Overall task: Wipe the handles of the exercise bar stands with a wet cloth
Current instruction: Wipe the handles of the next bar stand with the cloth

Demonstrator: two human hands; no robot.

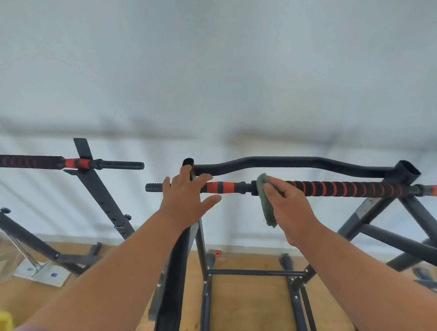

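Note:
A black and orange exercise bar (337, 188) lies across a black metal stand (358, 217) at chest height. My right hand (287, 207) grips a green-grey cloth (265, 200) wrapped over the bar, beside its orange grip section (219, 187). My left hand (186, 196) is in front of the bar's left part with spread, straight fingers, near the stand's upright post (188, 162); whether it touches is unclear. A wavy black handle (281, 163) runs behind the bar.
A second stand (99, 194) at the left holds another black and orange bar (71, 163). Wooden floor (252, 307) lies below, with the stand's base bars (256, 272). A white wall is behind. A yellow object (2, 324) sits at the lower left corner.

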